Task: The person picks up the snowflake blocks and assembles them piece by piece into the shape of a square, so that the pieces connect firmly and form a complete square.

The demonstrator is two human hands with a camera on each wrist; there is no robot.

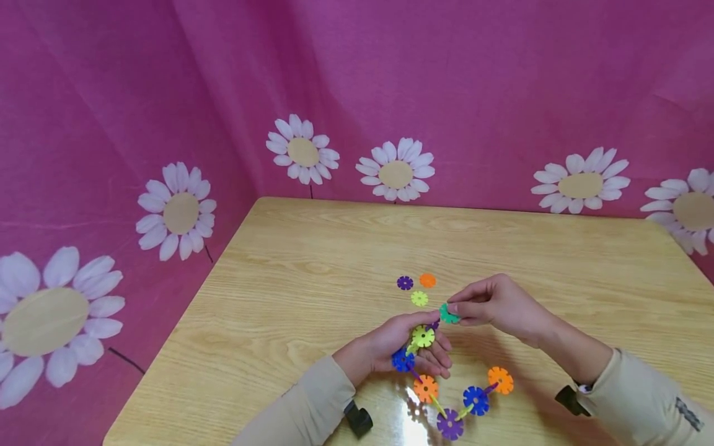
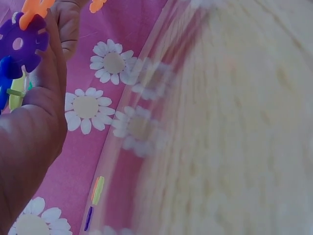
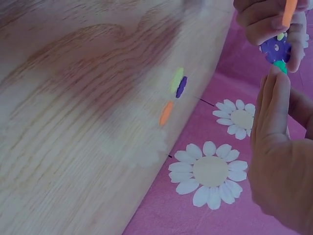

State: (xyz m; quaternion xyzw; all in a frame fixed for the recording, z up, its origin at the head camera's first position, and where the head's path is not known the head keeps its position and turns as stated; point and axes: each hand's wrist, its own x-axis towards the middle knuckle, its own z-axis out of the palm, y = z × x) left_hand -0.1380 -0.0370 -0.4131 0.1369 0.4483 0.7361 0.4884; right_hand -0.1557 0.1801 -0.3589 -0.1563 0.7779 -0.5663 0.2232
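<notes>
A chain of notched plastic discs [image 1: 426, 389] in orange, blue, purple and yellow-green hangs in a curve from my left hand [image 1: 385, 344]. That hand holds its upper end between thumb and fingers, with a yellow-green disc [image 1: 423, 336] over the palm. My right hand [image 1: 502, 310] pinches a green notched disc [image 1: 449, 313] at its edge. The green disc meets a purple disc [image 3: 276, 49] at the chain's upper end, clearest in the right wrist view. At the chain's other end is an orange disc [image 1: 501, 380]. The left wrist view shows a purple disc [image 2: 24, 44] beside the left hand.
Three loose discs lie on the wooden table [image 1: 312, 260] beyond the hands: purple [image 1: 405, 283], orange [image 1: 427, 280] and yellow-green [image 1: 419, 298]. A pink curtain [image 1: 468, 87] with white flowers borders the table's back and left side. Black wrist-worn pieces [image 1: 359, 420] sit by both sleeves.
</notes>
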